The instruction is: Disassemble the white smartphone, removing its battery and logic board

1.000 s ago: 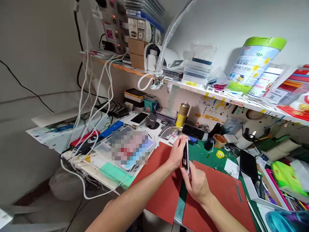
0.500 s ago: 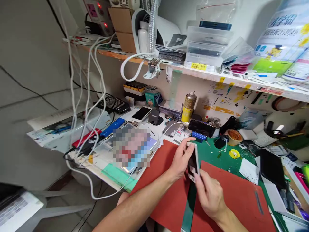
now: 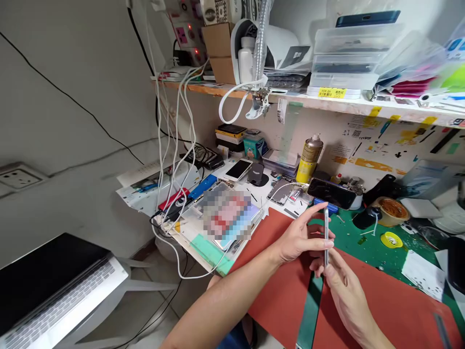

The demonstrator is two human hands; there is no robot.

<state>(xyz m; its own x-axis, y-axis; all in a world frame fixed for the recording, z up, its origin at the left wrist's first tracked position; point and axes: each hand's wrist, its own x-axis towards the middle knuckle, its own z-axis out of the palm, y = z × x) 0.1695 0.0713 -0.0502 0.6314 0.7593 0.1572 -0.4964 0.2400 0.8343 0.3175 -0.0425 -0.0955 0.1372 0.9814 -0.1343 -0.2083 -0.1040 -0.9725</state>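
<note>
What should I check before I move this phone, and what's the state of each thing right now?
1. Left hand gripping the phone: ok.
2. Right hand supporting its lower end: ok.
3. Phone's screen free of damage: cannot tell; it is seen edge-on.
4. Room between the left hand and the black-screened phone behind: cannot tell; they nearly meet in this view.
5. Red mats spread below the hands: ok.
6. Yellow dish off the red mats: ok.

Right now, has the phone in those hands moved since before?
Yes. The held phone has turned edge-on, now showing its thin side instead of its broad face, while the propped-up phone behind still shows its screen.
</note>
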